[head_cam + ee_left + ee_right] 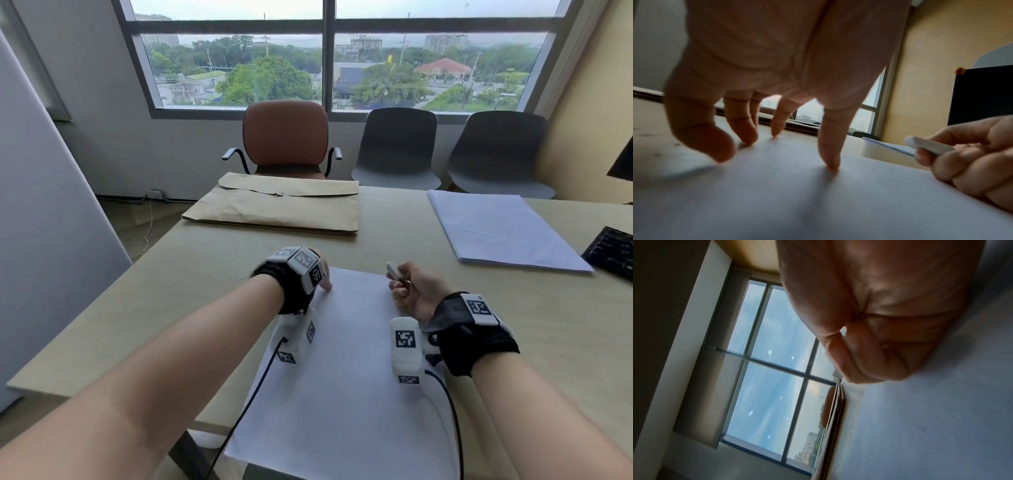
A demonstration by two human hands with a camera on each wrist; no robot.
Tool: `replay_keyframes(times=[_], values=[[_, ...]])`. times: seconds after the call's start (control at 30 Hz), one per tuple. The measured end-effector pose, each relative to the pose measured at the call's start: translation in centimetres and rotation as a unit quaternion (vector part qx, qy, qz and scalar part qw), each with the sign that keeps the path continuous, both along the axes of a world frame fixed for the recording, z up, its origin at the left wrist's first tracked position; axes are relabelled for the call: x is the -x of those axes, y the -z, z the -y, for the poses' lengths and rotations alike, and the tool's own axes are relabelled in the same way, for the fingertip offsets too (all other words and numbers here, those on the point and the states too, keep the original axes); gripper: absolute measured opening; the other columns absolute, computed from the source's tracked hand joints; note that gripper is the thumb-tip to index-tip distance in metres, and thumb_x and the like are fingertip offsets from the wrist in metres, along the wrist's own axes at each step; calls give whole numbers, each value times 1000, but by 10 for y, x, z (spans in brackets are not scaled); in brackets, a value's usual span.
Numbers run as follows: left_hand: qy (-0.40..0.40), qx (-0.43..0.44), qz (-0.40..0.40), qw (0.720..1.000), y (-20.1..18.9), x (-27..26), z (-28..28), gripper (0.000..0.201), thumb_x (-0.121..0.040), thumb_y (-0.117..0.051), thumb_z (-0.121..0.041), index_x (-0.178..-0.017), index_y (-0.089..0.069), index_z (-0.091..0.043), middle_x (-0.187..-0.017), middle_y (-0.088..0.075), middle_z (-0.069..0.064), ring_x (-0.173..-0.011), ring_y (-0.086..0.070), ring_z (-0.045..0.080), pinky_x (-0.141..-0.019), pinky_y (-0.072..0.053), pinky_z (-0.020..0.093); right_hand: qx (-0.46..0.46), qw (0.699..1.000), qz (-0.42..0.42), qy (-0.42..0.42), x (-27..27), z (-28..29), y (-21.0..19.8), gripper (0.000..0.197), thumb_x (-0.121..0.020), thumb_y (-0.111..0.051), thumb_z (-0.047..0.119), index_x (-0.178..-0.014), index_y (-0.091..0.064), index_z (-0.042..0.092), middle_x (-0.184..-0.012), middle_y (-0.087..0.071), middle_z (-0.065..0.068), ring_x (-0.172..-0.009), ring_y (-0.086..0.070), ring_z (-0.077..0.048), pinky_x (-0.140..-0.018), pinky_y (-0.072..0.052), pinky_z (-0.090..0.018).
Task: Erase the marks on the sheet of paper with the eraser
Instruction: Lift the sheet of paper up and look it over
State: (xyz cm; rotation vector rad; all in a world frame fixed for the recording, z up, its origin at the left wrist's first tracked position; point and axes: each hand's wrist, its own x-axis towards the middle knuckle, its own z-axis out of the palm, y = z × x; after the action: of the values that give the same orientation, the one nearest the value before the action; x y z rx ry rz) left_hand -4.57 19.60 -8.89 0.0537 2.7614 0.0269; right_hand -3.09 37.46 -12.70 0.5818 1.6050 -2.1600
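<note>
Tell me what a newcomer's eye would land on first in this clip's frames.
First, the two hands over the white sheet of paper at the table's near edge: the left hand props its fingers on the sheet's far left corner, and the right hand holds a white eraser above it. Behind them lie a brown envelope and a paper stack.

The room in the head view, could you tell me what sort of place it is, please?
Probably an office or meeting room: a long table with a paper stack and keyboard, office chairs opposite, and a high window overlooking buildings.
</note>
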Motion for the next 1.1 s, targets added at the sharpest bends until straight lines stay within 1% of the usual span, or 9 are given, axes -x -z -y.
replay_keyframes(times=[0.17,0.3,0.47,0.6,0.7,0.8,0.9,1.03,1.1], values=[[-5,11,6,1000,6,2,-3,45,-88,-60,-42,-117,-60,-8,-125,-60,8,-116,-57,27,-85,-42,29,12,999,-9,30,-4,-1,1,30,-93,-27,19,-68,-42,10,-48,-42,-4,-25,-41,-9,-31,-31,-7],[-7,13,-28,1000,12,1,-8,30,-89,-57,-36,-77,-50,-9,-101,-57,11,-105,-60,28,-80,-43,29,17,997,-25,66,-7,0,0,32,-90,-28,20,-60,-36,12,-58,-39,-7,-28,-44,-14,-32,-35,-11],[-81,-144,-54,985,9,6,-3,25,-80,-69,-24,-91,-49,-14,-106,-58,8,-106,-60,26,-80,-45,30,-24,991,-105,85,-23,0,-8,30,-86,-55,45,-77,-47,17,-77,-47,-4,-63,-47,-19,-52,-40,-25],[-162,-393,-87,901,-24,2,21,67,-80,-73,-16,-136,-39,-4,-134,-50,10,-122,-52,27,-103,-42,33,-228,942,-222,108,-29,-18,-12,36,-64,-77,40,-65,-45,24,-76,-39,-1,-84,-40,-21,-64,-36,-27],[-125,-566,-116,806,-54,-9,40,59,-70,-77,-3,-122,-49,0,-119,-60,21,-102,-62,31,-90,-52,43,-218,938,-255,90,-28,-28,-16,26,-70,-75,16,-80,-52,12,-92,-53,-8,-90,-54,-26,-65,-43,-28],[-69,-680,-148,715,-78,-19,53,38,-72,-73,6,-101,-52,-6,-90,-64,12,-65,-67,14,-57,-57,25,-74,955,-285,45,-32,-24,-29,26,-80,-53,-15,-71,-48,9,-71,-60,-6,-68,-64,-21,-57,-51,-28],[-20,-733,-157,661,-94,-26,65,50,-66,-74,5,-108,-54,-13,-88,-70,5,-69,-69,11,-63,-58,25,-21,939,-338,66,-33,-18,-49,45,-80,-46,-21,-60,-29,16,-60,-59,-4,-58,-68,-19,-52,-55,-25],[-12,-692,-148,707,-89,-36,78,67,-49,-81,-17,-113,-60,-15,-100,-73,2,-89,-70,20,-73,-59,31,25,908,-406,102,-33,-14,-82,44,-82,-48,-17,-60,-29,16,-59,-67,2,-61,-70,-15,-61,-58,-29],[-21,-665,-166,727,-82,-39,78,46,-56,-81,-15,-100,-67,-13,-87,-75,-2,-84,-69,22,-68,-58,25,28,892,-436,118,-34,-11,-96,44,-82,-49,-18,-58,-30,14,-59,-66,3,-62,-69,-14,-64,-59,-30]])
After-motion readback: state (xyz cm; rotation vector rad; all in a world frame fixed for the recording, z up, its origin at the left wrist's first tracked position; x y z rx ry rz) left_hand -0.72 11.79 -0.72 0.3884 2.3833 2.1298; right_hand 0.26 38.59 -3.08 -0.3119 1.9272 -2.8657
